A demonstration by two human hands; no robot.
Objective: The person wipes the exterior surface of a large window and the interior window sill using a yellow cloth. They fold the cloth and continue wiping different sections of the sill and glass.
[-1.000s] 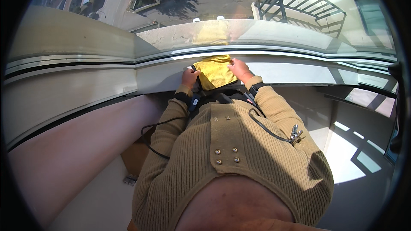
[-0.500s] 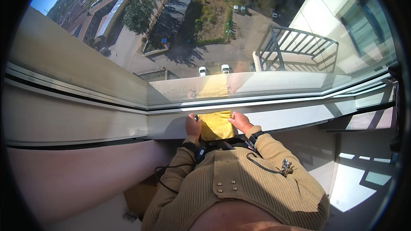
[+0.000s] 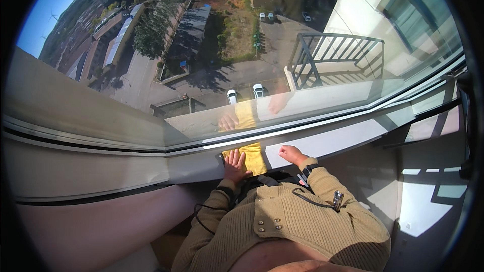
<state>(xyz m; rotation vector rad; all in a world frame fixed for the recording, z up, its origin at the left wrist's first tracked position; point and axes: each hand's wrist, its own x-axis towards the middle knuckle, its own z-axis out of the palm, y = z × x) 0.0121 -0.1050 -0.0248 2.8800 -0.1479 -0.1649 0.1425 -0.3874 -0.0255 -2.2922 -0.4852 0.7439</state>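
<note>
A folded yellow cloth (image 3: 256,159) lies on the white window sill (image 3: 322,143), right in front of my body. My left hand (image 3: 235,166) rests flat on the cloth's left part, fingers stretched out and a little apart. To the right of the cloth, separated from it by a short gap, my right hand (image 3: 293,154) is over the sill with its fingers curled into a loose fist. Nothing shows in that fist. Both hands and the cloth are mirrored faintly in the window pane (image 3: 272,90) behind the sill.
The window frame (image 3: 212,146) runs along the sill's far side. A pale wall panel (image 3: 91,168) stands at the left. Outside the glass are a metal railing (image 3: 338,55), parked cars and buildings far below. A black cable (image 3: 197,216) loops at my left sleeve.
My right hand has let go of the cloth and moved right. My left hand has gone from gripping the cloth's edge to lying flat on it. The view has turned slightly.
</note>
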